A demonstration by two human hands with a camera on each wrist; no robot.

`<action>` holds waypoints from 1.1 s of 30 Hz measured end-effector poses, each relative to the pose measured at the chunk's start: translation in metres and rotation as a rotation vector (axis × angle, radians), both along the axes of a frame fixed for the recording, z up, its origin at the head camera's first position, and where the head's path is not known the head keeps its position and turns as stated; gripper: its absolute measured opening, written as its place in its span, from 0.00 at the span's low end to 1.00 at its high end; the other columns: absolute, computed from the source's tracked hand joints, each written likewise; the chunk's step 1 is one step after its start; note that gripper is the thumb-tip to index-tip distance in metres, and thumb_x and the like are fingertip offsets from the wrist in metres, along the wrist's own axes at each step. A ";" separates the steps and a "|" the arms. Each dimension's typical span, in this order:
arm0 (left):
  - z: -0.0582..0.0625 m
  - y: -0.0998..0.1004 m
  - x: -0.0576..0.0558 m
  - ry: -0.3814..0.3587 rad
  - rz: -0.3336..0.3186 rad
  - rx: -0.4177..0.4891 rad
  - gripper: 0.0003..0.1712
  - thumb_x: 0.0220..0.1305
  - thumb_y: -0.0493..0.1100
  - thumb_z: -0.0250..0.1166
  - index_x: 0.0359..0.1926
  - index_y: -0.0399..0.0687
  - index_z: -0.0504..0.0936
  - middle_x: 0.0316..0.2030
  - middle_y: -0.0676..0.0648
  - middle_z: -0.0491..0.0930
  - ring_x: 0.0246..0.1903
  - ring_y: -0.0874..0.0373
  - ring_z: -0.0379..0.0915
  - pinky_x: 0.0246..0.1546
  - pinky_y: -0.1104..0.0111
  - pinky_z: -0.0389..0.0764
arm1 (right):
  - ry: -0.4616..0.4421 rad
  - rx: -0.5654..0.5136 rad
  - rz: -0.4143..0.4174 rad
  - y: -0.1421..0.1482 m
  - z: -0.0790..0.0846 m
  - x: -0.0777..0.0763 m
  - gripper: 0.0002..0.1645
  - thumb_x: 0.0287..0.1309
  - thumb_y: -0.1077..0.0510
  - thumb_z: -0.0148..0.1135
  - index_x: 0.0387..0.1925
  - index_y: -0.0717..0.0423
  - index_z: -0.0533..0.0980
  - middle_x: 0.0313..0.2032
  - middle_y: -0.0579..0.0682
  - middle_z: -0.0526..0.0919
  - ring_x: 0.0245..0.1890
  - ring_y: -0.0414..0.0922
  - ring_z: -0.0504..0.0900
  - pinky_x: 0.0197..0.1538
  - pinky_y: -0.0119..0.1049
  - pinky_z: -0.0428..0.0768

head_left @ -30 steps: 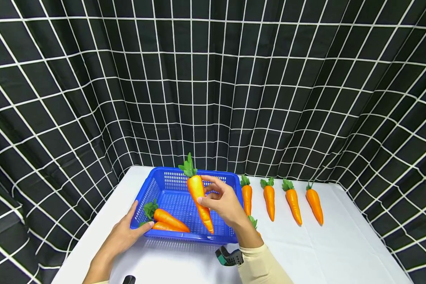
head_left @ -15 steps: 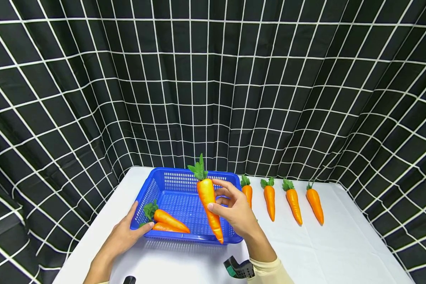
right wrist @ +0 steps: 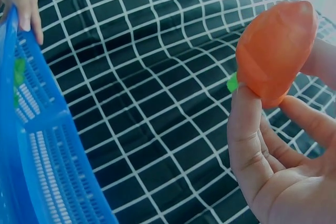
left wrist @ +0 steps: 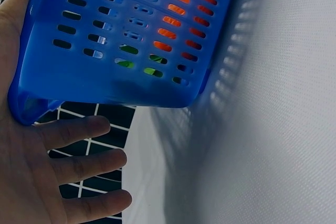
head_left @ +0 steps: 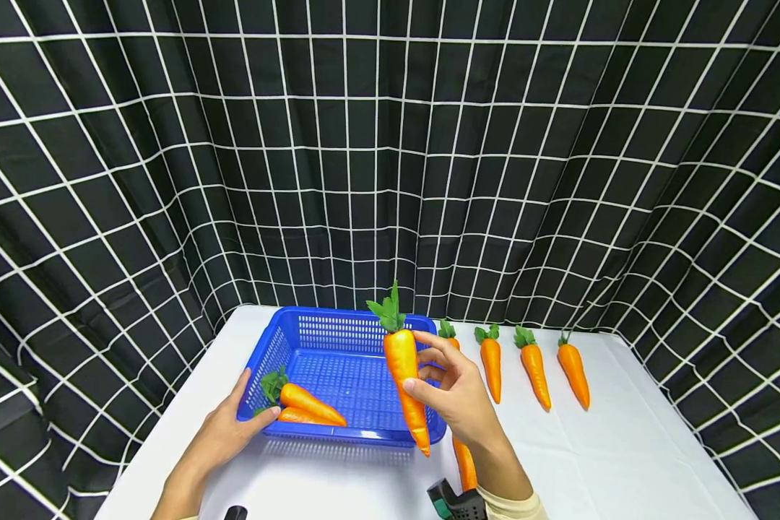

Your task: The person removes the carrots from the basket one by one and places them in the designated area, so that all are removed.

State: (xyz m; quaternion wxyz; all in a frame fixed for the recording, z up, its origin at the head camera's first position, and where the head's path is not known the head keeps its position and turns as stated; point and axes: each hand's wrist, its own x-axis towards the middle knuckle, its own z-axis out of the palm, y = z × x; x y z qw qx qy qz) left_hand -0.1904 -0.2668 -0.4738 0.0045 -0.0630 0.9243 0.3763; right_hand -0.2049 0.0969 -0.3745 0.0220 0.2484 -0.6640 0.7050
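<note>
In the head view my right hand (head_left: 461, 397) pinches an orange carrot (head_left: 406, 379) with green leaves between thumb and fingers. The carrot is raised in front of the right end of a blue basket (head_left: 364, 435), leaves up and tip down. From the right wrist view, the carrot (right wrist: 275, 51) appears tip first, with the fingers on either side. My left hand (head_left: 224, 430) rests at the basket's front left corner, thumb over the rim. In the left wrist view three fingers (left wrist: 94, 163) stretch out straight beside the basket. Two carrots (head_left: 312, 404) lie inside at the left.
Several carrots lie on the white table right of the basket, including a carrot (head_left: 536, 372) in the back row. Another carrot (head_left: 464, 462) lies nearer, partly behind my right wrist. A black curtain (head_left: 390, 144) with white grid lines surrounds the table.
My right hand has carried the carrot rightward and slightly nearer, from over the middle of the basket to its right end. The left hand and the basket have stayed put.
</note>
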 end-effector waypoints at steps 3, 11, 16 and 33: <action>0.000 0.000 0.000 0.005 -0.002 -0.005 0.59 0.58 0.69 0.62 0.77 0.51 0.40 0.68 0.26 0.53 0.64 0.27 0.53 0.58 0.37 0.58 | 0.014 -0.011 -0.014 0.007 -0.001 0.002 0.35 0.52 0.71 0.68 0.63 0.57 0.70 0.43 0.66 0.73 0.37 0.56 0.78 0.40 0.44 0.83; 0.003 0.000 0.000 0.009 -0.008 -0.007 0.60 0.58 0.69 0.62 0.77 0.49 0.40 0.68 0.26 0.53 0.64 0.27 0.53 0.58 0.37 0.58 | 0.039 -0.020 -0.073 0.025 -0.003 0.007 0.35 0.51 0.73 0.67 0.63 0.60 0.70 0.43 0.66 0.73 0.35 0.52 0.78 0.36 0.38 0.83; 0.003 0.000 0.000 0.008 -0.012 -0.006 0.60 0.58 0.69 0.62 0.77 0.49 0.40 0.68 0.26 0.52 0.64 0.27 0.53 0.58 0.37 0.58 | 0.028 -0.027 -0.129 0.037 -0.005 0.009 0.36 0.51 0.74 0.66 0.63 0.61 0.69 0.41 0.65 0.74 0.34 0.50 0.79 0.34 0.38 0.83; 0.002 0.001 0.001 -0.014 -0.009 -0.016 0.61 0.57 0.72 0.61 0.77 0.51 0.38 0.67 0.25 0.53 0.63 0.26 0.54 0.57 0.37 0.60 | -0.048 -0.014 -0.288 0.066 -0.013 0.015 0.36 0.52 0.73 0.67 0.64 0.60 0.69 0.44 0.65 0.72 0.35 0.50 0.79 0.39 0.37 0.82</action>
